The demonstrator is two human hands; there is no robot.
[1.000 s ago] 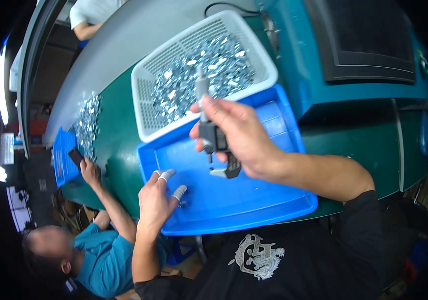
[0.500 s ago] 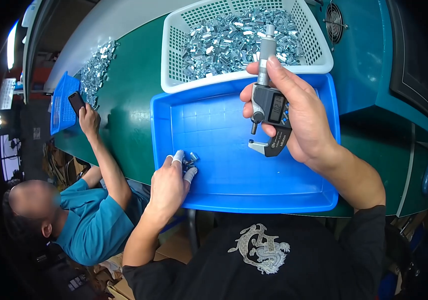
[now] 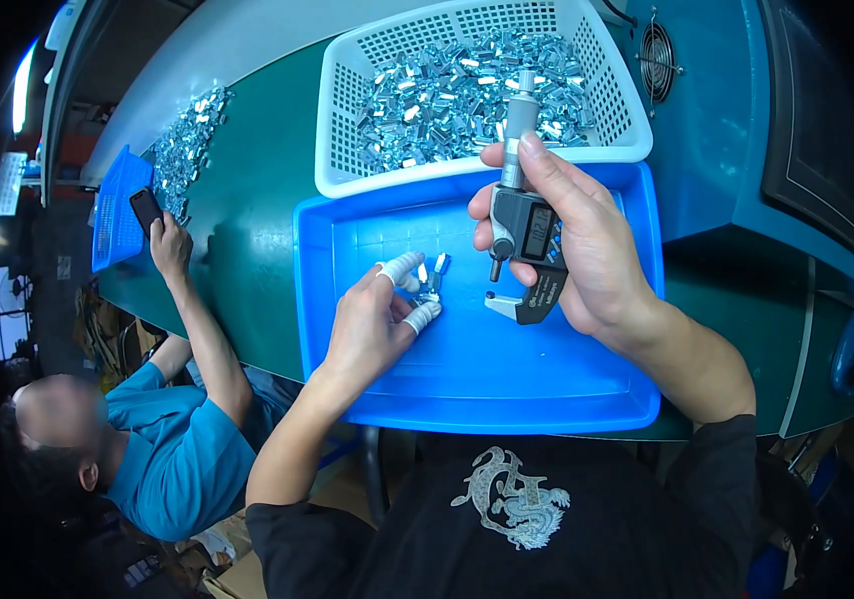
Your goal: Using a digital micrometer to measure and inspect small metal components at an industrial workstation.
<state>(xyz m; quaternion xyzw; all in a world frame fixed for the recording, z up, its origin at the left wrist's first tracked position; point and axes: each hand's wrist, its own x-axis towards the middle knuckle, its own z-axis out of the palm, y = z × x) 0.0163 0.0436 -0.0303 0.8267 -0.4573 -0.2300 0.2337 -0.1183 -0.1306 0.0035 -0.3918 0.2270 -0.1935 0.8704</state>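
Note:
My right hand [image 3: 598, 255] is wrapped round a digital micrometer [image 3: 515, 215], thumb on its grey barrel. The micrometer has a dark frame and a small display, and its measuring gap stands open with nothing in it. Left of it, over the blue tray [image 3: 487, 414], my left hand [image 3: 372, 321] wears white finger covers on some fingertips. Its thumb and fingers close on several small shiny metal pieces [image 3: 441, 264], partly hidden by the fingers.
Behind the tray stands a white perforated basket [image 3: 332, 150] full of similar metal pieces. On the green table [image 3: 257, 180] at left lie a loose pile of pieces [image 3: 187, 140] and a blue basket [image 3: 112, 225]. A co-worker [image 3: 172, 449] there holds a phone. A teal cabinet [image 3: 716, 180] is at right.
My left hand has moved right and away from me with the metal pieces, closer to the micrometer. My right hand keeps hold of the micrometer, slightly shifted in the picture.

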